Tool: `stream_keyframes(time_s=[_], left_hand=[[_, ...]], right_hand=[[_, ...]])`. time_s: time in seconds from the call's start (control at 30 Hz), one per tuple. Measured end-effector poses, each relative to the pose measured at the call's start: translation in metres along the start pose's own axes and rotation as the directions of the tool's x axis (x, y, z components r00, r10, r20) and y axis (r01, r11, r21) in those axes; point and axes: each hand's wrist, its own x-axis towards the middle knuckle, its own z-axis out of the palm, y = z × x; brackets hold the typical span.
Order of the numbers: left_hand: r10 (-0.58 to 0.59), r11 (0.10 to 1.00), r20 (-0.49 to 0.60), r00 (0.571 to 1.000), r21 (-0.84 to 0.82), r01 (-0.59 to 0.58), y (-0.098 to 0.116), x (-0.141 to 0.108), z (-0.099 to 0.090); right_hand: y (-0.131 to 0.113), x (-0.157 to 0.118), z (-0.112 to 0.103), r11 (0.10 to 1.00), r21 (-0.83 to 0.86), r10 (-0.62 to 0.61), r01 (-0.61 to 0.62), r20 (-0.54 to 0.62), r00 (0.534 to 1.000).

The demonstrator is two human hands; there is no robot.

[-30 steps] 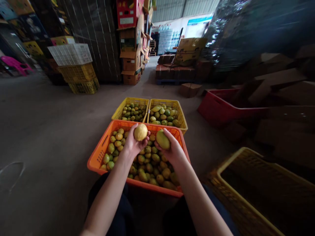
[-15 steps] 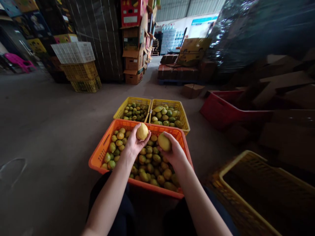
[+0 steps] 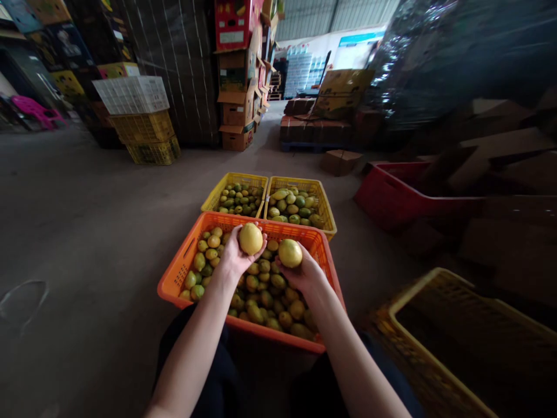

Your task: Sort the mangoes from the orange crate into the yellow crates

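Note:
My left hand (image 3: 235, 253) holds a round yellow fruit (image 3: 251, 238) in its upturned palm, with the fingers curled beneath. A second yellow fruit, slightly greenish (image 3: 290, 253), rests in my right hand (image 3: 306, 273), whose fingers support it from below and the right side. Both hands are above an orange crate (image 3: 178, 277) that holds several yellow and green fruits (image 3: 265, 299). My forearms hide part of the crate and its fruits.
Two yellow crates (image 3: 211, 197) of fruit touch the orange crate's far side. To the right are a red crate (image 3: 387, 200) and a large yellow crate (image 3: 444, 354). Stacked crates (image 3: 145, 128) and cardboard boxes (image 3: 235, 113) stand farther back.
Both fruits have turned in my hands, and both palms have rolled more upward. The left fruit is slightly lower; my right fingers have slid lower around the other fruit.

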Motion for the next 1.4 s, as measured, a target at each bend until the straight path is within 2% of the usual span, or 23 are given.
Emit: stream_keyframes(time_s=[0.27,0.4,0.6,0.67,0.73,0.8,0.83,0.9,0.97,1.0,1.07,1.13,1.2,1.3,1.4], left_hand=[[-0.074,0.992,-0.038,0.997,-0.107,0.070,0.003,0.001,0.000],[-0.077,0.991,-0.061,0.995,-0.110,0.070,0.002,0.001,0.001],[-0.074,0.996,-0.062,0.995,-0.063,0.070,0.003,0.000,0.000],[-0.019,1.000,-0.056,0.998,-0.001,0.019,0.002,0.000,0.001],[0.132,0.984,0.000,0.991,0.121,-0.131,-0.001,-0.001,0.002],[0.295,0.904,0.150,0.944,0.275,-0.326,-0.003,-0.004,0.003],[0.356,0.841,0.235,0.904,0.341,-0.420,-0.004,-0.006,0.003],[0.431,0.698,0.369,0.823,0.442,-0.564,-0.006,-0.011,0.003],[0.460,0.549,0.473,0.751,0.514,-0.659,-0.005,-0.014,0.002],[0.460,0.468,0.528,0.714,0.539,-0.700,-0.005,-0.014,0.001],[0.419,0.315,0.632,0.652,0.572,-0.757,-0.004,-0.014,-0.001],[0.379,0.197,0.698,0.608,0.581,-0.790,-0.004,-0.013,-0.002],[0.347,0.135,0.730,0.589,0.582,-0.802,-0.004,-0.012,-0.003],[0.328,0.122,0.738,0.590,0.586,-0.801,-0.004,-0.013,-0.004],[0.356,0.166,0.709,0.608,0.593,-0.788,-0.004,-0.013,-0.005]], right_hand=[[0.001,0.003,-0.002,0.998,-0.047,0.051,-0.043,0.180,0.982],[0.000,0.003,-0.003,0.996,-0.086,0.038,-0.021,0.204,0.978],[-0.002,-0.005,0.001,0.992,-0.101,0.094,-0.078,0.159,0.983],[0.000,-0.007,0.000,0.988,-0.157,0.035,-0.005,0.185,0.982],[0.003,-0.008,-0.001,0.960,-0.229,-0.104,0.158,0.234,0.967],[0.005,-0.010,-0.003,0.866,-0.311,-0.307,0.392,0.287,0.907],[0.005,-0.012,-0.003,0.783,-0.352,-0.416,0.512,0.315,0.853],[0.004,-0.017,-0.002,0.568,-0.419,-0.605,0.708,0.371,0.705],[0.003,-0.020,-0.001,0.356,-0.457,-0.720,0.815,0.422,0.551],[0.003,-0.021,0.000,0.274,-0.466,-0.750,0.841,0.443,0.491],[0.003,-0.022,0.002,0.173,-0.468,-0.781,0.867,0.472,0.410],[0.006,-0.020,0.002,0.171,-0.435,-0.793,0.884,0.472,0.386],[0.009,-0.018,0.002,0.226,-0.397,-0.800,0.889,0.445,0.402],[0.011,-0.016,0.001,0.276,-0.378,-0.799,0.884,0.420,0.430],[0.010,-0.016,0.001,0.269,-0.336,-0.796,0.903,0.450,0.405]])
